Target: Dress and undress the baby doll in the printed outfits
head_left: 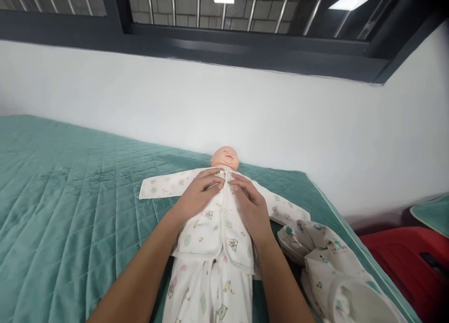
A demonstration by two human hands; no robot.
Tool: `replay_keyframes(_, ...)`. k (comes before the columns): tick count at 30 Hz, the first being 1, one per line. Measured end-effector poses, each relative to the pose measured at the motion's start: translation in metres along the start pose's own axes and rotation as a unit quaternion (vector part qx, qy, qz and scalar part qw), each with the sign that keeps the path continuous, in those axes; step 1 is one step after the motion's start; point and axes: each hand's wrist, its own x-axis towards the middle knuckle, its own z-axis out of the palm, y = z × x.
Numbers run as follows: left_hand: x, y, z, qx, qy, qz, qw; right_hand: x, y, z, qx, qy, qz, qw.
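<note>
A baby doll [225,157] lies face up on the bed, its head by the wall. It wears a white printed baby jacket [206,229] with both sleeves spread out, and matching printed trousers [206,290]. My left hand [203,190] has its thumb and fingers closed on the jacket's front edge just below the collar, beside a small round button [222,173]. Opposite it, my right hand [248,199] grips the other front edge with bent fingers. Below my hands the two front panels meet and part slightly at the hem. The fingertips partly hide the upper opening.
A green quilted cover [77,211] lies over the bed. To the right of the doll is a bunched white printed cloth [333,262]. Past the bed's right edge stands a red plastic object [403,262]. A white wall [196,103] and a barred window are behind.
</note>
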Motion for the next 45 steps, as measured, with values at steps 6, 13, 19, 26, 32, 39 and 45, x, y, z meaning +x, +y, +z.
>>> replay_keyframes(6, -0.004, -0.005, -0.001, -0.001, 0.005, 0.015, 1.000, -0.019, -0.002, 0.001, -0.008, 0.034, -0.026, 0.999)
replay_keyframes(13, -0.002, -0.003, 0.001, 0.003, 0.006, 0.006, 1.000, -0.022, -0.006, 0.001, -0.042, 0.027, -0.024, 0.998)
replay_keyframes(19, -0.003, 0.000, 0.002, 0.006, 0.008, 0.001, 1.000, -0.022, -0.006, 0.000, -0.068, 0.027, -0.018, 0.997)
replay_keyframes(26, -0.004, 0.003, 0.005, 0.042, 0.013, 0.005, 0.999, -0.022, -0.010, 0.001, -0.075, 0.020, 0.001, 0.997)
replay_keyframes(32, -0.007, 0.010, 0.013, 0.147, 0.045, 0.048, 0.987, -0.021, -0.009, 0.002, -0.075, 0.011, 0.010, 0.997)
replay_keyframes(39, -0.011, 0.016, 0.014, 0.266, 0.029, 0.137, 0.954, -0.020, -0.004, 0.003, -0.053, 0.008, 0.020, 0.998)
replay_keyframes(45, -0.011, 0.014, 0.011, 0.192, 0.030, 0.110, 0.975, -0.017, 0.002, -0.006, -0.030, -0.065, 0.013, 0.997)
